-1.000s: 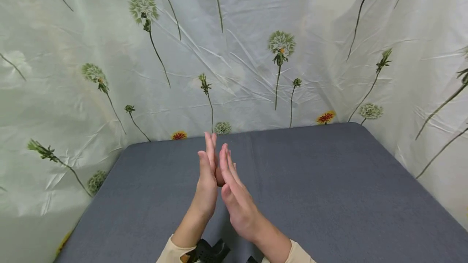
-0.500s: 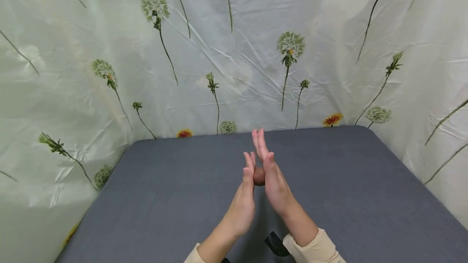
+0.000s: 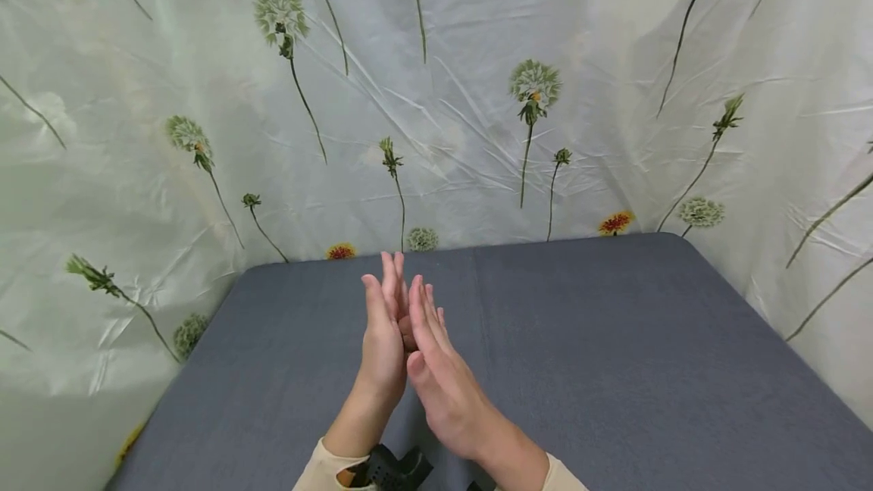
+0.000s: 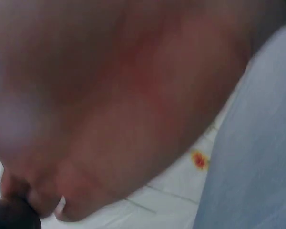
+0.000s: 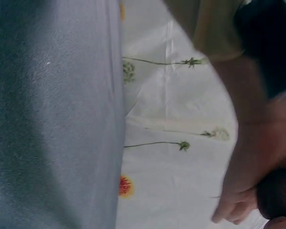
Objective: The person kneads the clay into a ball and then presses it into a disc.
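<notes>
A small brown ball (image 3: 408, 333) sits between my two palms in the head view, mostly covered by them. It has a smooth, dough-like look; what it is made of I cannot tell. My left hand (image 3: 383, 343) stands upright with straight fingers, its palm against the ball. From the other side presses my right hand (image 3: 446, 392), its fingers also straight and the fingertips a little lower. The ball (image 5: 275, 193) appears dark at the lower right of the right wrist view, beside the left hand (image 5: 250, 167). Blurred skin fills most of the left wrist view.
Below the hands lies a table with a dark grey cloth (image 3: 600, 354). Behind it hangs a pale sheet (image 3: 464, 97) printed with dandelions and flowers. A black wrist device (image 3: 398, 468) shows by the left sleeve (image 3: 323, 470).
Both hands swung right half a second ago, right fingertips higher, and are now back left with left fingertips higher. The ball, plainer to see then, is mostly hidden again. The palms slide past each other.
</notes>
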A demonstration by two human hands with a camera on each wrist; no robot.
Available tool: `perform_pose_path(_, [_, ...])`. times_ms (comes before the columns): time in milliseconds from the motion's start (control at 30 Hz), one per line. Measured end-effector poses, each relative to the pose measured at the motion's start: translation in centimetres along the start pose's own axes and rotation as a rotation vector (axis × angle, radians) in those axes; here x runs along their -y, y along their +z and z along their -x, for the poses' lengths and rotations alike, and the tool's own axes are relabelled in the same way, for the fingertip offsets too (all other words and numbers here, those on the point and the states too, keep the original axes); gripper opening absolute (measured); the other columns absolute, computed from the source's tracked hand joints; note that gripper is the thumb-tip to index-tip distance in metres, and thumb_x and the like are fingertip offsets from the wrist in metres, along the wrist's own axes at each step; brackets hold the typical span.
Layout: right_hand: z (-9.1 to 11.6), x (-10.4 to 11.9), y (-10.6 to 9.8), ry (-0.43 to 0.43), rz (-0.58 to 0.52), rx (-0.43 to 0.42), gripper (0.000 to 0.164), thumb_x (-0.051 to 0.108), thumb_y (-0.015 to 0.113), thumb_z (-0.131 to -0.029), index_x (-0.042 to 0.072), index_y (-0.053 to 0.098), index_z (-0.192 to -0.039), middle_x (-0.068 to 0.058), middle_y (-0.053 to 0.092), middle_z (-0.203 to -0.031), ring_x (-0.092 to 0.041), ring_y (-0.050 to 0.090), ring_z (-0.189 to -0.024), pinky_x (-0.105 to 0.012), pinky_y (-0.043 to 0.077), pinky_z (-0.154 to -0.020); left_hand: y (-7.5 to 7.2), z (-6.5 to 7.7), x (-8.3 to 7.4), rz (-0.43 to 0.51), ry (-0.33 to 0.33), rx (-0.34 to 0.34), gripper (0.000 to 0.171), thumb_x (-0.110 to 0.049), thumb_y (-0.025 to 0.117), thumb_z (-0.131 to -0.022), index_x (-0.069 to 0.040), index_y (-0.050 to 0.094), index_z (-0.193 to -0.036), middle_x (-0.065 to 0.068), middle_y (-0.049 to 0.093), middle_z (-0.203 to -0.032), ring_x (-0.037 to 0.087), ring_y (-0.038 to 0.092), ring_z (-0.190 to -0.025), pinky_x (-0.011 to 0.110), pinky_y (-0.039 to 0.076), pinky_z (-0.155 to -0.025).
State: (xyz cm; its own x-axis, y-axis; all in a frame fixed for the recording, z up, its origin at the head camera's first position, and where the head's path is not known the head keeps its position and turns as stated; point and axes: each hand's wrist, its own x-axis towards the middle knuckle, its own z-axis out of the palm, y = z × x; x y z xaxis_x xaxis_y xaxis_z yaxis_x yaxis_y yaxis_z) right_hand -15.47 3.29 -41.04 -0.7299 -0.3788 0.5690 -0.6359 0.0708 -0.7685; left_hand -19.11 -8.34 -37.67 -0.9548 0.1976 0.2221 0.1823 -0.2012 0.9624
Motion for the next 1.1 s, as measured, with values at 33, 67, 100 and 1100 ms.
perform_pose_path(33, [0.0,0.2,0.1,-0.008,0.012,0.002,0.061,0.032,0.022,-0.12,0.017,-0.003,-0.174,0.002,-0.007,-0.182,-0.022,-0.012,-0.169,-0.021,-0.01,-0.131,-0.1,-0.1,0.0,0.001,-0.001,0.004,0.08,-0.078,0.0,-0.104,-0.036,-0.014,-0.171,-0.015,-0.006,-0.181,0.026,0.003,-0.17,0.06,0.013,-0.135])
perform_pose_path(67, [0.0,0.4,0.1,-0.016,0.03,-0.001,0.061,0.034,0.022,-0.12,0.017,-0.003,-0.174,0.002,-0.006,-0.183,-0.021,-0.012,-0.169,-0.021,-0.01,-0.132,-0.2,-0.2,0.1,0.007,-0.004,0.012,0.081,-0.078,0.0,-0.104,-0.036,-0.014,-0.171,-0.014,-0.007,-0.181,0.026,0.001,-0.17,0.06,0.013,-0.135])
perform_pose_path(100, [0.0,0.6,0.0,-0.035,0.054,-0.008,0.062,0.035,0.021,-0.12,0.016,-0.002,-0.174,0.001,-0.005,-0.183,-0.021,-0.01,-0.169,-0.022,-0.009,-0.132,-0.1,-0.2,0.3,0.009,-0.006,0.027,0.081,-0.078,0.0,-0.104,-0.034,-0.014,-0.171,-0.013,-0.009,-0.181,0.027,-0.002,-0.17,0.06,0.012,-0.135])
perform_pose_path(1100, [-0.9,0.4,-2.9,-0.104,0.065,-0.165,0.059,0.036,0.016,-0.12,0.011,0.01,-0.174,-0.006,0.011,-0.182,-0.02,0.004,-0.17,-0.022,-0.002,-0.134,3.2,1.0,1.2,-0.05,0.016,0.202,0.071,-0.066,-0.005,-0.11,-0.033,-0.011,-0.172,-0.019,-0.016,-0.178,0.015,-0.009,-0.169,0.06,-0.006,-0.134])
